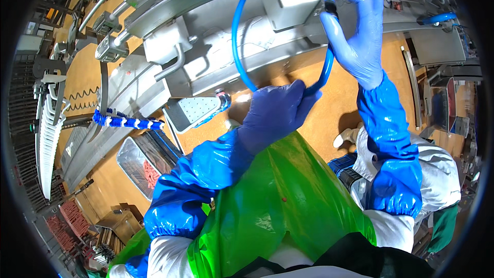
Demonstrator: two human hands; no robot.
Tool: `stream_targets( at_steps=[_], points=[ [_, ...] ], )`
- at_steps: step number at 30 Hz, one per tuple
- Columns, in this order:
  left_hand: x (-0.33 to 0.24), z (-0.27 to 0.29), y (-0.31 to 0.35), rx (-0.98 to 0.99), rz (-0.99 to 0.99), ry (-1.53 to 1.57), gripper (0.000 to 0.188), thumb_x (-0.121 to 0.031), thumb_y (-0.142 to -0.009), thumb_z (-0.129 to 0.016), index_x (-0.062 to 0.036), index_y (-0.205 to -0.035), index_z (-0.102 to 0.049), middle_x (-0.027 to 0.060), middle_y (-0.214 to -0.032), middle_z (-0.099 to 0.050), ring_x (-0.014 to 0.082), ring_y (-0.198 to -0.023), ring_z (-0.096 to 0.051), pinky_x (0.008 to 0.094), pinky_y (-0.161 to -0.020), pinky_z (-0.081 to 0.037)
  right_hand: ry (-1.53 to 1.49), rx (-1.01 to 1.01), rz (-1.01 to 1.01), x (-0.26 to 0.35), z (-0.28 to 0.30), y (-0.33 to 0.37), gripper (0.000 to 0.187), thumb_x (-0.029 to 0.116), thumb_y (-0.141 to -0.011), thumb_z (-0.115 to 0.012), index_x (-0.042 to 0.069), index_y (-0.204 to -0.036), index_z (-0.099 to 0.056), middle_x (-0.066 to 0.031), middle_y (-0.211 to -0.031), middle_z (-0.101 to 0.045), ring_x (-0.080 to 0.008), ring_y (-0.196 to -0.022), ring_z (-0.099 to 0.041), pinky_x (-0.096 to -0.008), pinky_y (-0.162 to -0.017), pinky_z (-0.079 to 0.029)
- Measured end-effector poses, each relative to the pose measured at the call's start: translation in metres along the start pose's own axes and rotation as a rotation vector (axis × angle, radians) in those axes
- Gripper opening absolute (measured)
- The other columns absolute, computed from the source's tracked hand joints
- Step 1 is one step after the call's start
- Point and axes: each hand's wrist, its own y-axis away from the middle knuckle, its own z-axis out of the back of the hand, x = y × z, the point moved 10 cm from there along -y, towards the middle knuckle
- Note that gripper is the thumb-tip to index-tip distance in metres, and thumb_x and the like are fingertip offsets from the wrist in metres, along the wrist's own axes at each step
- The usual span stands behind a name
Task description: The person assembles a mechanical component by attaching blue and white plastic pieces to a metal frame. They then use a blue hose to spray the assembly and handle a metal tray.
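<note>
My left hand point(275, 113), in a blue glove, is closed around a blue hose point(237, 31) in front of my green apron. Past that fist, the hose bends up to my right hand point(360, 36), gloved in blue too. Its thumb and curved forefinger close on the hose's black end fitting point(331, 7), beside a steel housing point(288, 2) of the machine. From the left fist the other stretch of hose loops upward and leaves the top of the picture. Whether the fitting is joined to the machine cannot be made out.
A steel machine frame point(303, 46) runs across ahead of me. A clear-sided bin point(136, 157) with ground meat and a blue-and-white brush point(128, 121) are at left. On the right, a person in white point(437, 170) stands close to my right arm, near a dark crate point(342, 164).
</note>
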Motion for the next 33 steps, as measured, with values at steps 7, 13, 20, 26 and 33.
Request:
stream_targets(
  at_steps=[7,13,20,26,33],
  points=[
    [-0.017,-0.037,-0.028,-0.070,0.075,-0.101,0.022,-0.025,-0.093,-0.058,-0.0076,-0.081,-0.053,0.0140,-0.061,-0.058,0.0353,-0.053,-0.059,0.0448,-0.046,-0.043,-0.245,-0.039,-0.619,-0.040,-0.005,0.069,0.077,0.024,-0.092,-0.062,-0.004,-0.148,-0.018,-0.0264,-0.136,-0.043,-0.0314,-0.122,-0.051,-0.0418,-0.105,-0.040],
    [-0.017,-0.032,-0.021,-0.075,0.000,-0.103,0.024,-0.031,-0.090,-0.062,-0.0075,-0.090,-0.056,0.0115,-0.061,-0.057,0.0343,-0.054,-0.059,0.0468,-0.052,-0.046,-0.467,-0.152,-0.889,-0.055,-0.017,0.063,0.044,0.018,-0.097,-0.048,-0.003,-0.136,-0.045,-0.0017,-0.086,-0.060,-0.0042,-0.067,-0.045,-0.0206,-0.062,-0.040],
    [-0.025,0.056,0.004,0.048,-0.419,-0.501,0.033,-0.042,-0.087,-0.063,-0.0090,-0.082,-0.058,0.0032,-0.067,-0.055,0.0226,-0.061,-0.057,0.0421,-0.063,-0.049,-0.351,0.161,-0.907,-0.054,0.033,0.018,0.037,0.010,-0.093,-0.055,-0.003,-0.127,-0.055,-0.0033,-0.090,-0.063,-0.0080,-0.073,-0.055,-0.0209,-0.065,-0.046],
    [-0.051,0.054,0.031,0.058,-0.516,-0.564,0.032,-0.042,-0.076,-0.073,-0.0139,-0.086,-0.061,-0.0006,-0.067,-0.051,0.0176,-0.055,-0.050,0.0338,-0.056,-0.037,-0.076,0.282,-0.648,0.003,0.045,-0.061,0.039,0.011,-0.093,-0.048,-0.002,-0.129,-0.054,-0.0020,-0.079,-0.056,-0.0094,-0.066,-0.052,-0.0235,-0.058,-0.043],
    [-0.066,0.122,-0.014,0.017,-0.391,-0.533,0.043,-0.020,-0.066,-0.079,-0.0078,-0.106,-0.067,0.0055,-0.080,-0.062,0.0266,-0.071,-0.055,0.0414,-0.064,-0.045,0.092,0.547,-0.472,-0.020,0.045,-0.110,0.036,0.017,-0.095,-0.045,0.003,-0.123,-0.061,-0.0043,-0.064,-0.058,-0.0116,-0.049,-0.052,-0.0296,-0.046,-0.045]
  ],
)
